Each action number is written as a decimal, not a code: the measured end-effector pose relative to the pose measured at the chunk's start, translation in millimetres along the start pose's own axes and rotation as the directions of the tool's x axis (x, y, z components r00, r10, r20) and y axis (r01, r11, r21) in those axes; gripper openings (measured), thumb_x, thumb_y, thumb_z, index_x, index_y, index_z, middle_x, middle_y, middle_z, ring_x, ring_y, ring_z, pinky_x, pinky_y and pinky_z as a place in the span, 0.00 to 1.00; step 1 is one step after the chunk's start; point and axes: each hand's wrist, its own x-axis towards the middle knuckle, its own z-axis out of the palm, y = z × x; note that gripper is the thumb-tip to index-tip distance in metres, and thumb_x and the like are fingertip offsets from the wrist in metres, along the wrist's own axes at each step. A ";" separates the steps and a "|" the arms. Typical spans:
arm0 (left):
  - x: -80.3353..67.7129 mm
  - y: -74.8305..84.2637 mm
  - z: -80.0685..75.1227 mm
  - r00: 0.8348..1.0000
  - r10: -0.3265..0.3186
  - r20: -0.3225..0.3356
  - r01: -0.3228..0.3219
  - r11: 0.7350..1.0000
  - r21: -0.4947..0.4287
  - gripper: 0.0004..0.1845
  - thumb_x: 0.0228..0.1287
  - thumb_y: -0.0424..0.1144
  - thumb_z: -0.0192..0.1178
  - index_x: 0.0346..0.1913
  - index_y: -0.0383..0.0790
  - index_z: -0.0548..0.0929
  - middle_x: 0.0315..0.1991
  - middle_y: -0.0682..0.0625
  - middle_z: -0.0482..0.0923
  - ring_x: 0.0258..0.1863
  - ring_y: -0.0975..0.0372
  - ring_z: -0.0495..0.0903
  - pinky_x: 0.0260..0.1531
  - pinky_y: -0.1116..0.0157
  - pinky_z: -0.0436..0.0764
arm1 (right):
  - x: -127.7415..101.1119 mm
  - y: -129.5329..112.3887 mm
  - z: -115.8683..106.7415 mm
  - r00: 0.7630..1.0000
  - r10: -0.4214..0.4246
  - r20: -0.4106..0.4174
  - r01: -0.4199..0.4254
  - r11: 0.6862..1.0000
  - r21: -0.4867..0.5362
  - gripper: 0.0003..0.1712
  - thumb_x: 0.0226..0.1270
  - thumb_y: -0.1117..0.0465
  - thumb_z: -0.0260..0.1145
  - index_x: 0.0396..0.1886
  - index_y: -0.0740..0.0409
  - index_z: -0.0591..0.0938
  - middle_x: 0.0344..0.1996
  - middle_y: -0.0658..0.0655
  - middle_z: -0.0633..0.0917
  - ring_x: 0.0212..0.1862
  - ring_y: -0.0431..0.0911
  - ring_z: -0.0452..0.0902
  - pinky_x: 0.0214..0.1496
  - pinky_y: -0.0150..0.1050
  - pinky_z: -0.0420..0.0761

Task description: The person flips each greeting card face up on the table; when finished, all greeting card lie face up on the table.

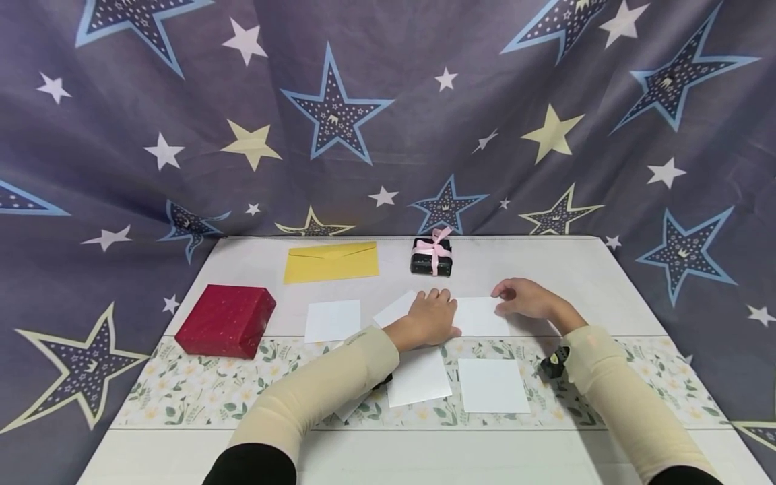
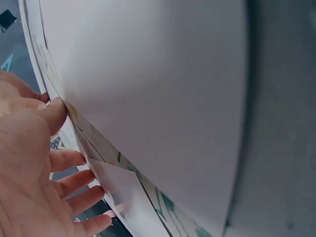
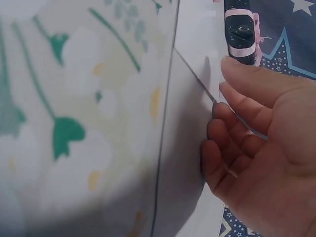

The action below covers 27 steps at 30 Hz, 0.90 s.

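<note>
My left hand point(image 1: 432, 316) rests spread over overlapping white sheets in the middle of the table, its fingertips at the left edge of a white square card point(image 1: 483, 317). In the left wrist view its fingers point(image 2: 74, 182) reach out loosely, with a large white sheet point(image 2: 153, 98) close to the camera. At the right end of that square card is my right hand point(image 1: 526, 298), its fingers loosely bent at the card's corner. The right wrist view shows the fingertips point(image 3: 213, 153) touching near the card's edge, thumb and forefinger apart. A folded white sheet point(image 1: 418, 380) lies below my left hand.
One white square card point(image 1: 332, 320) lies at left, another point(image 1: 494, 385) at front right. Behind them are a yellow envelope point(image 1: 331, 263) and a small black box point(image 1: 432, 257) with pink ribbon. A red wrapped box point(image 1: 225, 320) stands at the left edge, on a flower-patterned strip point(image 1: 200, 397).
</note>
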 end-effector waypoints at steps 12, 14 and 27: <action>0.3 0.5 1.4 1.000 -0.003 -0.004 0.003 1.000 0.007 0.39 0.72 0.68 0.49 0.76 0.46 0.68 0.66 0.49 0.71 0.63 0.57 0.71 0.63 0.55 0.73 | 3.5 1.7 2.3 0.999 -0.026 -0.037 0.026 1.000 0.000 0.17 0.66 0.62 0.70 0.53 0.62 0.84 0.44 0.59 0.85 0.45 0.47 0.76 0.52 0.44 0.76; 0.2 0.4 1.1 1.000 -0.007 -0.002 0.007 1.000 0.007 0.40 0.72 0.68 0.49 0.76 0.46 0.67 0.67 0.49 0.71 0.64 0.56 0.71 0.64 0.55 0.73 | 2.8 1.1 2.2 0.998 -0.038 -0.045 0.038 0.999 0.002 0.15 0.67 0.62 0.70 0.51 0.61 0.85 0.43 0.58 0.86 0.43 0.46 0.76 0.50 0.43 0.75; 6.0 -7.5 -8.1 0.964 -0.142 -0.224 0.080 0.961 -0.266 0.33 0.68 0.52 0.66 0.71 0.42 0.70 0.47 0.50 0.88 0.48 0.57 0.86 0.51 0.58 0.82 | -14.3 -4.6 -7.9 0.984 -0.050 -0.174 0.065 0.995 0.081 0.09 0.69 0.60 0.70 0.46 0.56 0.87 0.35 0.53 0.86 0.38 0.45 0.76 0.42 0.38 0.76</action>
